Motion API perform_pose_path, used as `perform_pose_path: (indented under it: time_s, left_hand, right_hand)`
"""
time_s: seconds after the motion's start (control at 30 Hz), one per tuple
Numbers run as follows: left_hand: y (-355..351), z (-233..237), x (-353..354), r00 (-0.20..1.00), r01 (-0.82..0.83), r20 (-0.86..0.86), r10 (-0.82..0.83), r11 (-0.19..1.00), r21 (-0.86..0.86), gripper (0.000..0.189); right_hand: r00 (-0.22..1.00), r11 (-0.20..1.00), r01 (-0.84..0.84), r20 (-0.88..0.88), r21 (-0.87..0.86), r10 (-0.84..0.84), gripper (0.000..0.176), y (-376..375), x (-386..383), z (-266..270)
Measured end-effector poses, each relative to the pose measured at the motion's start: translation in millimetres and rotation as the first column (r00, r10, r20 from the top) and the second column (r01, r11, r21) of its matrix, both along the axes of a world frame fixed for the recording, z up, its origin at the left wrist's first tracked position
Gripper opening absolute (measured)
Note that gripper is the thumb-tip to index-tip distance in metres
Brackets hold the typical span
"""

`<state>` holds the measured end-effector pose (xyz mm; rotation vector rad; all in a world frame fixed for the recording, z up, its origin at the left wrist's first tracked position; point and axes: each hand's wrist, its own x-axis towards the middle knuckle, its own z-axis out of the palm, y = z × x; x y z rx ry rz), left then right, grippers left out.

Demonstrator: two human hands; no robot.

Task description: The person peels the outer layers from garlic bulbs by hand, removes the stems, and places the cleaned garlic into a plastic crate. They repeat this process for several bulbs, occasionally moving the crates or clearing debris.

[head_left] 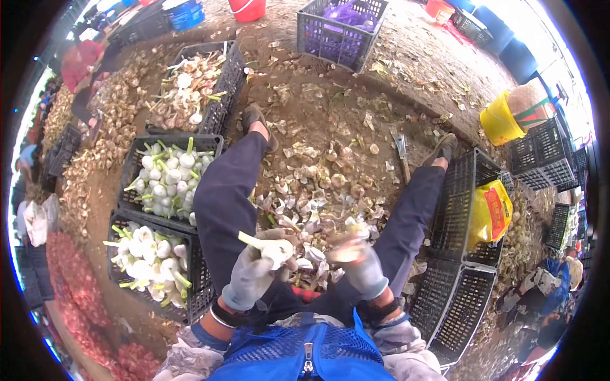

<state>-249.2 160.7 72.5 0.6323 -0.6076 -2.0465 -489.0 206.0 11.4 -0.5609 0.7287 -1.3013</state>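
Observation:
My left hand (pixel 249 279), in a pale glove, is closed round a white garlic bulb (pixel 277 251) whose green stem points to the upper left. To its right, my right hand (pixel 363 272) is gloved too and blurred at the fingers; whatever it might hold cannot be made out. The hands are apart, above my lap. Below and between my legs lies a heap of garlic skins (pixel 311 206). Two black crates at my left hold clean white bulbs with green stems, the nearer bulbs (pixel 149 257) and the farther bulbs (pixel 171 174).
A crate of unpeeled garlic (pixel 187 82) stands at the upper left. A sickle-like tool (pixel 403 159) lies near my right foot. On the right are black crates (pixel 451 209), a yellow bag (pixel 489 216) and a yellow bucket (pixel 501 119). Other people sit at both edges.

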Motion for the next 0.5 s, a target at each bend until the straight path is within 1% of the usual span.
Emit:
perform_pose_path:
  time_s: [0.03,0.07,0.17,0.23,0.27,0.3,0.33,0.37,0.4,0.43,0.47,0.5]
  left_hand:
    - [1.6,1.0,0.0,0.996,0.002,0.092,0.002,0.999,-0.04,0.057]
    - [3.1,5.0,-0.7,0.973,0.007,0.23,0.008,0.998,-0.065,0.054]
    - [2.3,4.7,0.0,0.93,0.015,0.365,0.048,0.986,-0.166,0.056]
    - [6.1,4.5,-4.4,0.91,0.017,0.409,0.067,0.98,-0.197,0.055]
    - [7.0,4.1,-7.4,0.9,0.022,0.43,0.074,0.977,-0.214,0.054]
    - [6.6,3.2,-9.6,0.852,0.078,0.51,0.118,0.935,-0.346,0.053]
    - [5.9,2.0,-11.3,0.798,0.144,0.577,0.175,0.874,-0.464,0.051]
    - [5.0,1.6,-12.4,0.738,0.218,0.629,0.245,0.795,-0.566,0.05]
    - [4.5,6.5,-13.4,0.752,0.194,0.614,0.242,0.809,-0.555,0.048]
    - [4.5,6.0,-11.5,0.779,0.17,0.597,0.193,0.851,-0.497,0.048]
    - [5.0,4.9,-8.1,0.805,0.148,0.575,0.148,0.888,-0.435,0.049]
    - [5.6,4.0,-6.1,0.83,0.129,0.548,0.103,0.921,-0.368,0.049]
  right_hand:
    - [0.604,0.995,-0.098,-0.795,0.007,0.065,0.029,4.7,-0.5,-0.2]
    - [0.628,0.994,-0.092,-0.772,0.052,0.098,0.031,8.3,-1.3,0.4]
    - [0.695,0.98,-0.095,-0.694,0.172,0.189,0.04,0.4,1.1,23.1]
    - [0.781,0.975,-0.058,-0.598,0.214,0.178,0.041,-6.8,13.0,51.1]
    - [0.838,0.976,-0.013,-0.531,0.219,0.131,0.04,-12.6,27.0,73.9]
    - [0.884,0.973,0.031,-0.46,0.229,0.08,0.038,-15.8,38.8,85.2]
    - [0.816,0.992,0.04,-0.577,0.118,0.036,0.038,-17.2,45.9,80.6]
    - [0.846,0.995,0.063,-0.533,0.081,-0.01,0.036,-17.6,53.9,76.8]
    - [0.849,0.996,0.032,-0.529,0.078,0.014,0.035,-18.9,53.5,74.6]
    - [0.85,0.997,-0.001,-0.525,0.075,0.041,0.033,-21.8,52.5,74.9]
    - [0.938,0.976,-0.071,-0.319,0.205,0.136,0.027,-23.4,43.7,80.0]
    - [0.976,0.935,-0.164,-0.089,0.315,0.201,0.022,-24.2,35.9,85.8]
